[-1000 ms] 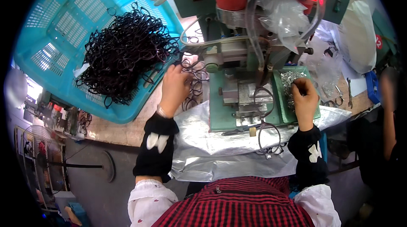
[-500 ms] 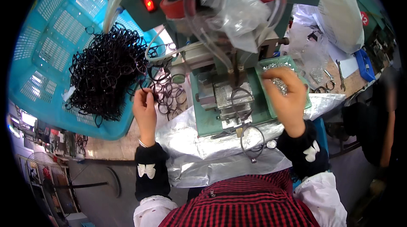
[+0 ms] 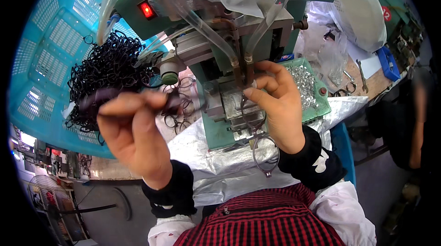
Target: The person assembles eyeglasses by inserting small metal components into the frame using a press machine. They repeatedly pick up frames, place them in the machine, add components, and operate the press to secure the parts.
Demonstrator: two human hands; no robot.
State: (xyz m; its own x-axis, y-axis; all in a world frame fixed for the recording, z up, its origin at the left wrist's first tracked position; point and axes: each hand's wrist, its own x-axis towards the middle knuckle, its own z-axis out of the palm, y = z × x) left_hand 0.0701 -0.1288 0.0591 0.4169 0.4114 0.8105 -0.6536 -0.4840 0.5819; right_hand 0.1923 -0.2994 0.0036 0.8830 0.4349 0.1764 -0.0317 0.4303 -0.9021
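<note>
My left hand (image 3: 135, 138) is raised beside the blue basket, its fingers closed around a dark eyeglass frame (image 3: 98, 100) that is smeared by motion. At the machine (image 3: 209, 92), the thumb and forefinger of my right hand (image 3: 280, 103) pinch together next to the copper-coloured tips (image 3: 243, 76) under two clear tubes. Something small and pale may be between those fingers; I cannot make it out. Another eyeglass frame (image 3: 265, 172) hangs upright from the metal fixture (image 3: 239, 122), one rim at the block and the other over the silver sheet.
A blue basket (image 3: 48, 89) holds a heap of black eyeglass frames (image 3: 103, 69); several loose ones (image 3: 183, 108) lie on the table. Right of the machine is a green tray (image 3: 324, 108) of small metal parts (image 3: 301, 80). Beyond it are plastic bags (image 3: 321, 48) and a wrench (image 3: 363, 76).
My right hand has moved from the metal-parts tray to the machine's tips. My left hand has come up and nearer, lifting an eyeglass frame from beside the heap.
</note>
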